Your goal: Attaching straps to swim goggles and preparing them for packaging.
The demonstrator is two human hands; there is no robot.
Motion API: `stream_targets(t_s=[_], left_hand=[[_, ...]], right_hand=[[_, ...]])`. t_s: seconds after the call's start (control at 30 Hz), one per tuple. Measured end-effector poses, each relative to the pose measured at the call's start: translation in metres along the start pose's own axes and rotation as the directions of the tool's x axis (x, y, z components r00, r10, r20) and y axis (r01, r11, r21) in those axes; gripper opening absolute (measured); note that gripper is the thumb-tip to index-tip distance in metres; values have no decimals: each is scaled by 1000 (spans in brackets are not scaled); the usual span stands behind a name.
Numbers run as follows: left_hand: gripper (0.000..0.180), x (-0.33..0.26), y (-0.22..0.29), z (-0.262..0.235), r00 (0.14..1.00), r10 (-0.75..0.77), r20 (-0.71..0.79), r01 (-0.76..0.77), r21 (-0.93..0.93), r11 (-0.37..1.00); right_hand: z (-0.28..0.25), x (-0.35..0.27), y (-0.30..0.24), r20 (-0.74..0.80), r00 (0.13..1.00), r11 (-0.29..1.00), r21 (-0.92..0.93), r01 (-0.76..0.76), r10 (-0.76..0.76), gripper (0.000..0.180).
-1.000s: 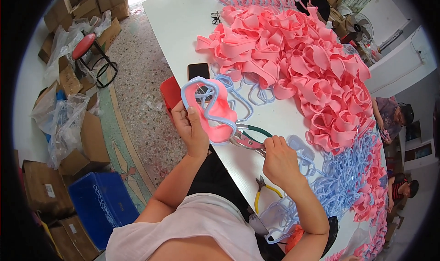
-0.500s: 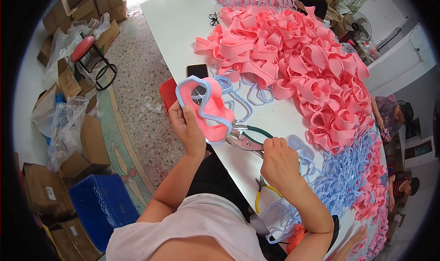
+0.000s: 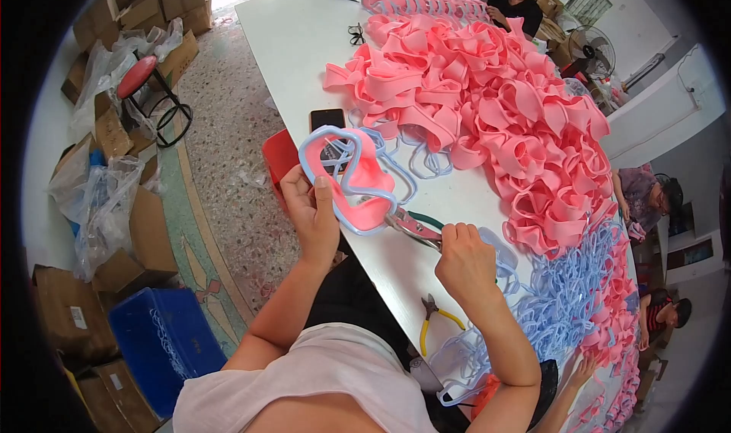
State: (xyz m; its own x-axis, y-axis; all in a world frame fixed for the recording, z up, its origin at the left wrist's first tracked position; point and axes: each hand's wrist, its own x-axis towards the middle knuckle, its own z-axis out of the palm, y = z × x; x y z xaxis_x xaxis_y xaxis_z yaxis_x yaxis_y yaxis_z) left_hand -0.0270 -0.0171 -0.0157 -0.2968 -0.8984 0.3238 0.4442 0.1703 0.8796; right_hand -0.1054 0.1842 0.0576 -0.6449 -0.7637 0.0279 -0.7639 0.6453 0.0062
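My left hand [image 3: 313, 214] is closed round the left edge of a pink, soft mask-shaped piece with a light-blue rim [image 3: 356, 218], thumb on the rim. My right hand [image 3: 466, 262] grips pliers [image 3: 415, 229] with a dark green handle and a reddish part near the jaws. The jaws touch the lower right end of the rim; what exactly sits between them is too small to tell. Behind the piece, a dark phone [image 3: 327, 119] and loose light-blue frames [image 3: 430, 159] lie on the white table [image 3: 278, 45].
A big heap of pink pieces [image 3: 457, 75] covers the table's far side, with a tangle of blue frames [image 3: 560, 296] at right. Yellow-handled pliers [image 3: 426, 328] lie near the front edge. A blue bin [image 3: 164, 349], cartons and a red stool [image 3: 137, 77] stand left. Other people sit round the table.
The mask-shaped piece has turned slightly in my left hand. My right hand has turned the pliers, and their jaws now meet the rim with the reddish part more visible.
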Motion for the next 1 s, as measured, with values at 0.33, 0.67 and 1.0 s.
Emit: stream_targets(t_s=[0.33, 0.67, 1.0], left_hand=[[29, -5, -5, 2, 842, -538, 34, 457, -575, 679], [43, -26, 7, 20, 995, -102, -13, 91, -347, 933], [42, -27, 4, 25, 990, -140, 9, 136, -325, 936]], right_hand=[[14, -11, -4, 49, 999, 804, 593, -42, 16, 38], [28, -3, -31, 200, 976, 633, 746, -209, 86, 27], [35, -3, -23, 59, 989, 759, 636, -140, 133, 18]])
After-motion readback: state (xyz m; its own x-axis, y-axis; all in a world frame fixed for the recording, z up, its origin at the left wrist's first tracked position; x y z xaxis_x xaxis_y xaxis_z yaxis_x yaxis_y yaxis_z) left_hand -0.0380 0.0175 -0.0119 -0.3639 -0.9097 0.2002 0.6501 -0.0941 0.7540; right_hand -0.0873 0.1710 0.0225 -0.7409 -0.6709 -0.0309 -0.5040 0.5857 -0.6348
